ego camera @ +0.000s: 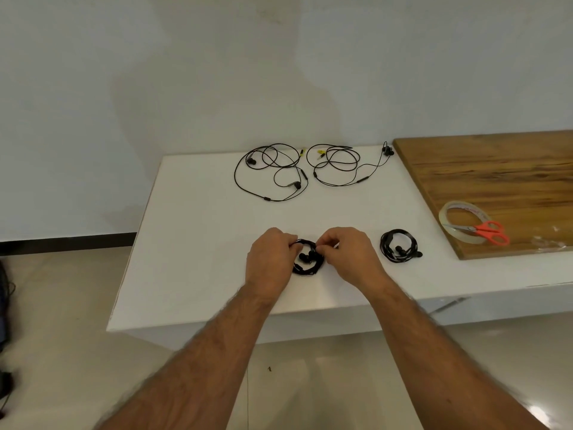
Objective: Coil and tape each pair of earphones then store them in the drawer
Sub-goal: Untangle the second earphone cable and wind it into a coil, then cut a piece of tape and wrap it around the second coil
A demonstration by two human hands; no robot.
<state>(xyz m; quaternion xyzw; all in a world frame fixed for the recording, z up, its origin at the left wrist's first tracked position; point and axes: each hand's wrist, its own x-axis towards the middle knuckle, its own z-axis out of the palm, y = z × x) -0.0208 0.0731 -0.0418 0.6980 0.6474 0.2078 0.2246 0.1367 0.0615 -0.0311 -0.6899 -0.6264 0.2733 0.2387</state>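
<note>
A coiled pair of black earphones (307, 262) lies on the white table (198, 231) between my hands. My left hand (269, 257) grips the coil's left side. My right hand (348, 254) pinches the coil's upper right edge with fingertips. A second coiled black pair (399, 246) lies just to the right. Two loose, uncoiled pairs sit at the back: the left loose earphones (273, 170) and the right loose earphones (341, 164). A roll of clear tape (465, 223) and orange-handled scissors (486, 232) lie on the wooden board (496, 169). No drawer is in view.
The wooden board covers the table's right part, with crumpled clear plastic (548, 240) near its front edge. The white wall stands right behind the table. Dark cables and gear (4, 305) sit on the floor at far left.
</note>
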